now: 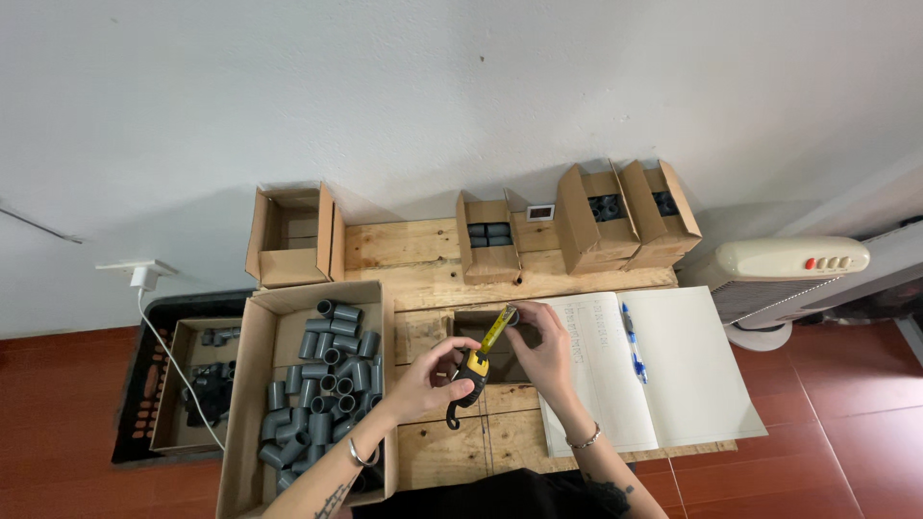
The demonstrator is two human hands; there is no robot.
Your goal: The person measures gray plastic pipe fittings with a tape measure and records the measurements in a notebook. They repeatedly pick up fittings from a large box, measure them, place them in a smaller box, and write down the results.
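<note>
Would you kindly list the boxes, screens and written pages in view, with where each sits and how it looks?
Large open brown box: left, holds grey pipe fittings.
Empty brown box: back left, on its side.
Three small brown boxes: back, dark fittings inside.
Small screen: back, white-framed rectangle.
Open notebook: right, white pages, blue pen.

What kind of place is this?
Probably a small home workshop or packing corner: a wooden pallet table, a big cardboard box of grey pipe fittings, and a tape measure held in the left hand.
</note>
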